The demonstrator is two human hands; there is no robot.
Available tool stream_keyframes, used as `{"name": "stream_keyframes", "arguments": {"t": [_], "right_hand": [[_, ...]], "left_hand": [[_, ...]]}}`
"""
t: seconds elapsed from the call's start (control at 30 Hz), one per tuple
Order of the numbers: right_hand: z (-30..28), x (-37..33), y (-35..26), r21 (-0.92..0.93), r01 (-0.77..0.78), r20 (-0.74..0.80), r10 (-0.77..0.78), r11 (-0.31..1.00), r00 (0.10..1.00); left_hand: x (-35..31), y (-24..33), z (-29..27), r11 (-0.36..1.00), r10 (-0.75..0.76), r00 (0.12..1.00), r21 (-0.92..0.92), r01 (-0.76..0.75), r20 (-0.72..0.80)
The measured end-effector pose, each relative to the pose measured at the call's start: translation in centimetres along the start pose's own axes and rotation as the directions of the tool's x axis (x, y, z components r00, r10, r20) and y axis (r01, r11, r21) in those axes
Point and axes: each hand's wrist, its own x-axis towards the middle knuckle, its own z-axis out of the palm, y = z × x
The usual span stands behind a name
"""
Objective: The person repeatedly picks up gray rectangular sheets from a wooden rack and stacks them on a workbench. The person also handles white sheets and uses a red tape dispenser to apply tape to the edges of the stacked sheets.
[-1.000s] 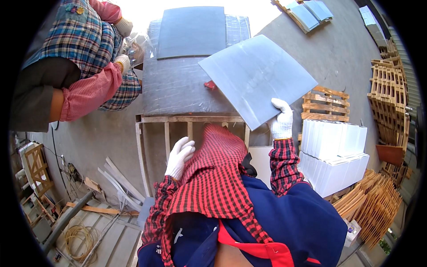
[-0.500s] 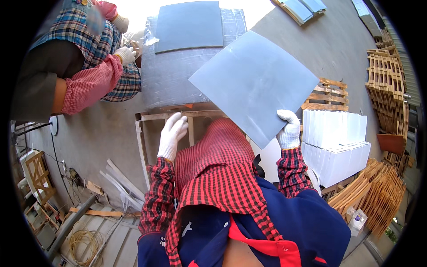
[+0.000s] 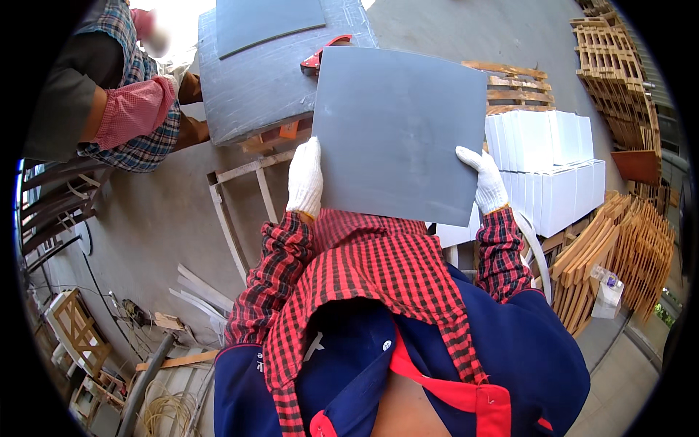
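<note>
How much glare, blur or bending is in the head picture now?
Head view: white glare at upper left; head view: co-worker's farther white-gloved hand blurred; head view: stacked slatted brown wooden pallets bow along the dark right rim; head view: white-gloved left hand, right hand and flat grey rectangular panel look crisp.

The panel (image 3: 400, 138) looks smooth and matt, the checked apron (image 3: 386, 269) cloth.

The panel (image 3: 400, 138) is slate grey, the gloves (image 3: 305, 178) white, the apron (image 3: 375, 269) red-and-black checked, the shirt (image 3: 517, 349) navy.
</note>
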Motion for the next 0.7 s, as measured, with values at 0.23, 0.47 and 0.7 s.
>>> {"name": "stream_keyframes", "arguments": {"t": [0.23, 0.47, 0.7], "right_hand": [[-6.7, -0.5, 10.4, 0.232, 0.069, -0.214, -0.018, 0.970, 0.977], [-5.9, -5.3, 13.6, 0.358, 0.197, -0.474, -0.004, 0.913, 0.881], [-5.7, -11.2, 14.2, 0.593, 0.390, -0.516, -0.039, 0.705, 0.855]], "left_hand": [[-4.1, -1.5, 0.9, 0.357, 0.646, 0.698, 0.686, -0.634, 0.309], [-10.7, 5.3, 3.7, 0.931, 0.231, 0.969, 0.272, -0.245, 0.085], [-16.4, 11.1, 5.5, 0.632, 0.654, 0.623, 0.144, -0.762, 0.428]]}}
